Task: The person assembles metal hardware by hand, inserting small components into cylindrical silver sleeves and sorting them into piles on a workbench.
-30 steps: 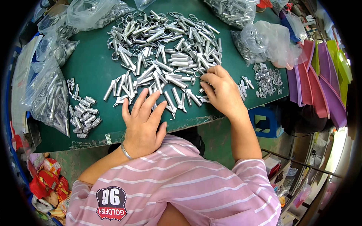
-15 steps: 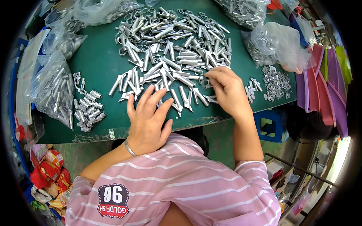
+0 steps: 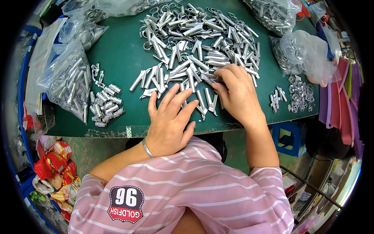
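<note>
A broad pile of silver metal tubes with flared, cut ends (image 3: 187,48) lies on the green table, with metal rings mixed in at its far side. My left hand (image 3: 168,124) rests palm down at the near edge of the pile. Its fingers are spread, the tips close to several tubes, and it holds nothing. My right hand (image 3: 240,93) is at the right front of the pile, its thumb and forefinger bent together over the tubes. What lies between those fingertips is hidden among the metal parts. A metal bangle (image 3: 147,148) is on my left wrist.
Short patterned metal cylinders (image 3: 105,104) form a small heap at left, beside a clear bag of tubes (image 3: 72,84). Small metal pieces (image 3: 301,95) lie at right, near bags of rings (image 3: 282,54). A blue stool (image 3: 288,138) stands below the table's right edge.
The whole view has shifted, so the table appears further right. My right hand has moved a little left over the pile; the ring seen at its fingertips no longer shows. My left hand stays spread.
</note>
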A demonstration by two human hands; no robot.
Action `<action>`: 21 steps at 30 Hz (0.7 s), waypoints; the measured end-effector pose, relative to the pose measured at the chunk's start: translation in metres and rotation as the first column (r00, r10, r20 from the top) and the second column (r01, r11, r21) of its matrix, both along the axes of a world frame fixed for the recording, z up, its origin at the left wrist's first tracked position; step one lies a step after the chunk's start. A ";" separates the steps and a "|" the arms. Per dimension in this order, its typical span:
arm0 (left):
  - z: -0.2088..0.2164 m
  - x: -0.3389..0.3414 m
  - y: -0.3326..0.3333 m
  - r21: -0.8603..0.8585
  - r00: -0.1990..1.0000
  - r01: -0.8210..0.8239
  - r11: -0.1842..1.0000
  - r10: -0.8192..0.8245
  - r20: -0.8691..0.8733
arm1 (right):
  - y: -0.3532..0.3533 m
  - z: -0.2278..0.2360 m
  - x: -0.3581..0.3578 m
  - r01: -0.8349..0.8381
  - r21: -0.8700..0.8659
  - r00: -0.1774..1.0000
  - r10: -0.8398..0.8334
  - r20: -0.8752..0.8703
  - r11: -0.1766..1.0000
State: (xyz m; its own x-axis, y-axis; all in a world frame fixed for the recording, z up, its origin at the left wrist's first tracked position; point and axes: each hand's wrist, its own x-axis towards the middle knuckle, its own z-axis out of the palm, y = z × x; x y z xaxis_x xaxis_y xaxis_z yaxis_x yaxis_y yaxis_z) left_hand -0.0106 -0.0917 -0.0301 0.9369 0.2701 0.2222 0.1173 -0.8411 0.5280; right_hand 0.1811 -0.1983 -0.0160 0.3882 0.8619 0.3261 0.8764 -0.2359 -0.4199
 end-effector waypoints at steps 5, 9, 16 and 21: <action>0.000 -0.002 0.000 -0.001 1.000 -0.009 1.000 0.009 -0.001 | -0.008 0.001 0.005 -0.085 0.036 0.996 0.086 -0.039 0.996; -0.002 -0.001 -0.001 -0.009 1.000 -0.011 1.000 0.011 -0.003 | -0.021 0.003 0.007 -0.132 0.101 0.972 0.149 -0.184 0.986; -0.001 0.000 -0.001 -0.010 1.000 -0.014 1.000 0.014 -0.006 | -0.017 0.008 0.015 0.009 -0.084 0.999 -0.006 0.045 0.996; -0.002 0.000 -0.001 -0.006 1.000 -0.009 1.000 0.009 0.001 | -0.016 -0.003 0.017 0.143 -0.051 0.989 -0.140 0.047 0.988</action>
State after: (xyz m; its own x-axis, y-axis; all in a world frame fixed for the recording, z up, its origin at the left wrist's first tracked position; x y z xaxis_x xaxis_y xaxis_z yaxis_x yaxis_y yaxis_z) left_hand -0.0109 -0.0927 -0.0317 0.9343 0.2795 0.2213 0.1242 -0.8371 0.5328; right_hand 0.1976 -0.2144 -0.0186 0.4939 0.8163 0.2996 0.8497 -0.3802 -0.3653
